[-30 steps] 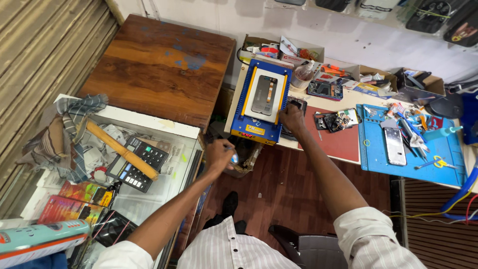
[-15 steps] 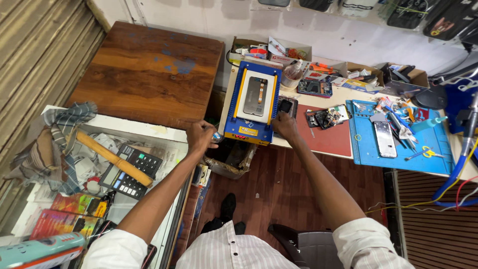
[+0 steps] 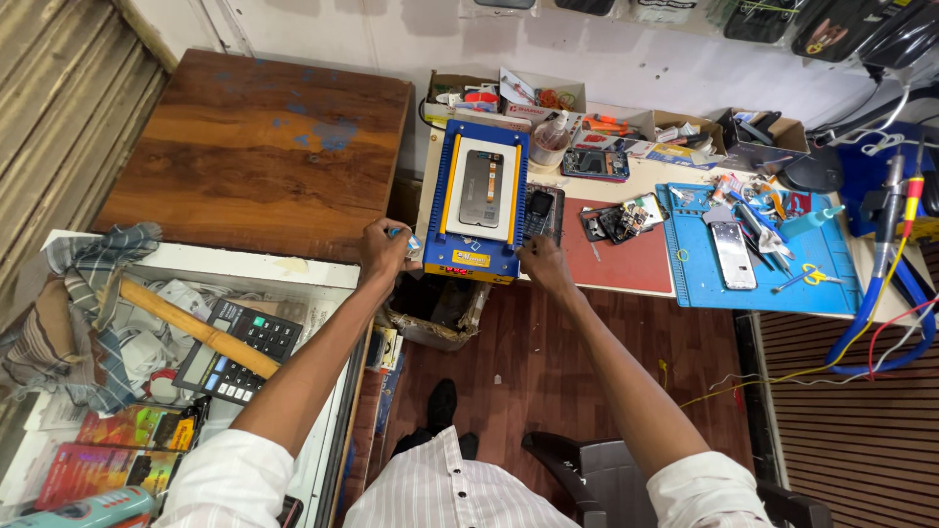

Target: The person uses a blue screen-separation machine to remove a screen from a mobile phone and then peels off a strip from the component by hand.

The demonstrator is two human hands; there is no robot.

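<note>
Item: left hand [image 3: 384, 250], closed round a small blue-tipped object [image 3: 398, 233], identity unclear, held at the front-left corner of the blue separator machine [image 3: 479, 203]. Right hand [image 3: 539, 262], fingers curled loosely, empty, rested at the machine's front-right corner, apparently steadying it. Machine: boxy, blue and yellow, a flat dark phone [image 3: 481, 186] lying on its white plate. Right of it: red mat [image 3: 616, 244], blue mat [image 3: 763, 256], on the pale surface [image 3: 641, 178].

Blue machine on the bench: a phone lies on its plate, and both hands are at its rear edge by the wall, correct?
Not quite. The head view shows the left hand and right hand at the front edge of the blue machine, nearest the person. The phone does lie on its plate.
</note>
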